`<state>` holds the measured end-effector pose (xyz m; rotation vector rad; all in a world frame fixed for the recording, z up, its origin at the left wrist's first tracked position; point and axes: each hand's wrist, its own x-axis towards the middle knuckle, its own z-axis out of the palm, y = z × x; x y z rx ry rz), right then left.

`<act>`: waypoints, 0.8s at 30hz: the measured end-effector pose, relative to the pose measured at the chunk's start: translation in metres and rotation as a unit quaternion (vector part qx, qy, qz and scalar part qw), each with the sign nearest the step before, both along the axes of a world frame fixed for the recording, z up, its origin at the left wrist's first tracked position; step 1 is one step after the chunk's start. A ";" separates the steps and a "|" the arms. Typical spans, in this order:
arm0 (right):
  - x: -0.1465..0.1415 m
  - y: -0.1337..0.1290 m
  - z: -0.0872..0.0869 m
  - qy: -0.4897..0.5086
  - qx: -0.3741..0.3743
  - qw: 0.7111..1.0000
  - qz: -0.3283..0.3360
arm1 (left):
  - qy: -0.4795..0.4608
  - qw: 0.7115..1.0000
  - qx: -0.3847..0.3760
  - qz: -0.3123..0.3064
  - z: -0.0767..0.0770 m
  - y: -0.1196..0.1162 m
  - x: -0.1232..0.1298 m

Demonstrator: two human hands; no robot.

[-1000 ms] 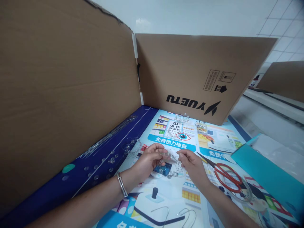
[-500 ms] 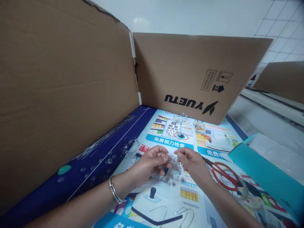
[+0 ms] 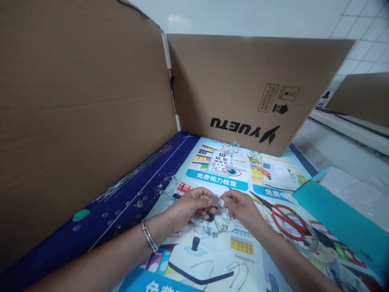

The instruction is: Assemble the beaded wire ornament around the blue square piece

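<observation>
Between my two hands hangs a beaded wire piece (image 3: 215, 234), a thin silvery wire twisted into loops with clear beads along it. My left hand (image 3: 194, 203), with a metal bangle at the wrist, pinches the piece between thumb and fingers. My right hand (image 3: 238, 204) is closed in a pinch on what looks like a wire part of the same piece, a short distance from the left fingertips. Exactly which strand each fingertip grips is too fine to see. Red-handled scissors (image 3: 288, 222) lie just right of my right hand.
Cardboard panels (image 3: 243, 81) stand behind and at left. Straight wires (image 3: 133, 172), loose clear beads (image 3: 139, 201) and a green disc (image 3: 81, 215) lie on the blue strip. Other beaded clusters (image 3: 254, 157) sit farther back. A teal box (image 3: 343, 229) is at right; bent wires (image 3: 238, 269) lie in front.
My right hand has shifted slightly left, nearer the left hand. The beaded piece hangs differently, its loops lower and more to the left. The view has tilted a little.
</observation>
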<state>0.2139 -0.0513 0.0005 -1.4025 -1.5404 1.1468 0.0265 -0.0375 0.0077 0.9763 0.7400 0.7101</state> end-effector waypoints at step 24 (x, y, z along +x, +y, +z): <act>-0.008 -0.007 -0.003 -0.019 0.114 0.993 -0.034 | 0.065 0.992 0.088 0.062 -0.003 0.005 0.003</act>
